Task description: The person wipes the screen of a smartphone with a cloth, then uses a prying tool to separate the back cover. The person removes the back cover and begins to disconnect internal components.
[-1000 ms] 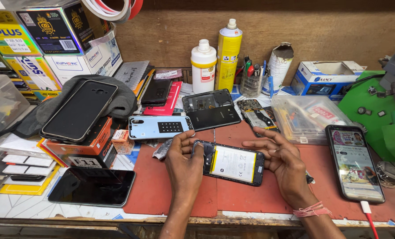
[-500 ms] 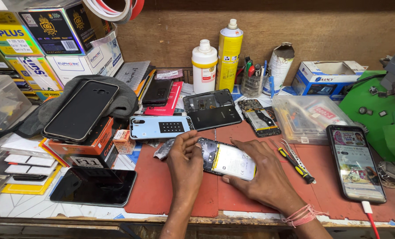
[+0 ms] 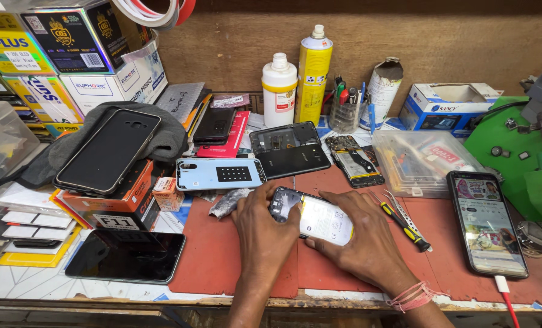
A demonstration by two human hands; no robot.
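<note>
An opened phone [image 3: 310,215] with a white battery showing lies on the red mat [image 3: 222,267] in front of me. My left hand [image 3: 263,226] grips its left end with thumb and fingers. My right hand [image 3: 365,242] lies flat over its right end, fingers spread and pressing down on it. A screwdriver [image 3: 404,226] with a yellow and black handle and a pair of tweezers [image 3: 407,215] lie on the mat just right of my right hand.
A lit phone [image 3: 486,222] on a cable lies at the right. A light blue back cover [image 3: 219,174], a black open phone [image 3: 289,149] and a bare circuit board [image 3: 356,161] lie behind. A dark screen panel [image 3: 125,256] is at the front left. Boxes, bottles [image 3: 280,91] and a clear tray [image 3: 422,161] crowd the back.
My right hand has slid left from the phone's right end onto its top. The phone has tilted slightly, and the screwdriver and tweezers have come into view beside the hand.
</note>
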